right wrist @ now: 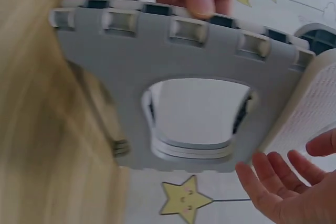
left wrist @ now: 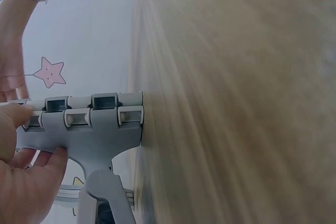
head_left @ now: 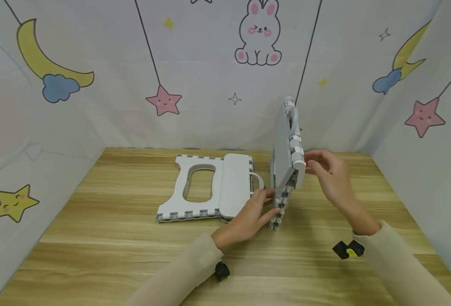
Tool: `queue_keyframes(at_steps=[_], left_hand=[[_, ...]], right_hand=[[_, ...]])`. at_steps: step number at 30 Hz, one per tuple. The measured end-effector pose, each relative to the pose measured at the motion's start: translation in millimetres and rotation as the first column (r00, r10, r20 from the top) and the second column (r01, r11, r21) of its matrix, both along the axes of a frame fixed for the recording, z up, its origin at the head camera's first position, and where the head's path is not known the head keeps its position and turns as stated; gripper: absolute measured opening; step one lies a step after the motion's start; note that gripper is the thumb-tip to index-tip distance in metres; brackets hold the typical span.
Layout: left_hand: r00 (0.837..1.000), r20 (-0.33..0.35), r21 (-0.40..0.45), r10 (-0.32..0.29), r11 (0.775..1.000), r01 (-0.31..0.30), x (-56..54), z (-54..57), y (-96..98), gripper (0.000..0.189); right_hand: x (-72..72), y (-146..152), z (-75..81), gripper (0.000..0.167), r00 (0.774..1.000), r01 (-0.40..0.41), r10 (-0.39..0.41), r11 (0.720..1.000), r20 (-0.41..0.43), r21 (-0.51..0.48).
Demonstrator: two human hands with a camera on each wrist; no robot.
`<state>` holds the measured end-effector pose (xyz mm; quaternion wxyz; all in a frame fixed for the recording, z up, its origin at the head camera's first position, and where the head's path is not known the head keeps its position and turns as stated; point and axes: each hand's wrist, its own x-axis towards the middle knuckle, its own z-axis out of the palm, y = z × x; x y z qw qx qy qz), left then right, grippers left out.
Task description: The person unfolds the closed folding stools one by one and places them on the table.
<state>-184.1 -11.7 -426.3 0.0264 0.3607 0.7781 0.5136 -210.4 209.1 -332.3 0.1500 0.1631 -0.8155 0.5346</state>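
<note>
A folded white-and-grey step stool [head_left: 285, 157] stands upright on the table, edge toward me, its carry handle [head_left: 294, 123] high on one side. My left hand [head_left: 250, 212] grips the hinged edge of its leg panel low down; in the left wrist view, thumb and fingers [left wrist: 52, 169] lie on either side of that panel. My right hand [right wrist: 294, 182] is beside the stool's upper part, fingers spread and loosely bent, holding nothing; whether the fingertips touch the panel, I cannot tell. A second folded step stool [head_left: 235, 182] lies flat, left of the upright one.
The wood-grain table [head_left: 126, 255] reaches back to a white cloth backdrop [head_left: 210, 127] printed with stars, moons and a rabbit. Cloth also hangs along both sides. The flat stool's handle [head_left: 261, 180] points right, close to my left hand.
</note>
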Motion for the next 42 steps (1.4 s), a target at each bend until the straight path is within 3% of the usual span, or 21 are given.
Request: queue_keyframes(at_steps=[4, 8, 15, 20, 26, 32, 42], left_hand=[[1.0, -0.024, -0.01, 0.0, 1.0, 0.0, -0.4, 0.6, 0.3, 0.047], [1.0, -0.031, -0.012, 0.0, 1.0, 0.0, -2.0, 1.3, 0.4, 0.047], [0.998, -0.059, -0.031, -0.011, 0.999, 0.009, -4.2, 2.6, 0.5, 0.045], [0.996, -0.088, -0.026, -0.018, 1.0, 0.015, -7.2, 1.4, 0.6, 0.038], [0.994, -0.105, -0.024, -0.032, 0.999, 0.03, -11.1, -2.1, 1.0, 0.033], [0.993, -0.118, -0.023, -0.02, 1.0, 0.017, -11.9, -2.5, 1.2, 0.034], [0.993, -0.113, -0.046, -0.034, 0.999, 0.029, -13.0, -1.5, 1.5, 0.033]], right_hand=[[4.6, 5, -19.4, 0.023, 0.997, -0.067, 0.069, 0.997, 0.043, -0.048], [8.9, 6, -41.0, 0.024, 0.982, -0.182, 0.186, 0.98, 0.043, -0.082], [16.9, -1, -70.4, 0.061, 0.91, -0.406, 0.413, 0.902, 0.021, -0.15], [17.1, -5, -78.0, 0.064, 0.877, -0.471, 0.48, 0.866, 0.012, -0.169], [16.9, -6, -82.9, 0.067, 0.883, -0.458, 0.467, 0.878, 0.043, -0.138], [15.7, -7, -84.5, 0.07, 0.893, -0.446, 0.45, 0.888, 0.01, -0.109], [16.7, -8, -82.0, 0.065, 0.933, -0.36, 0.36, 0.933, 0.009, -0.018]])
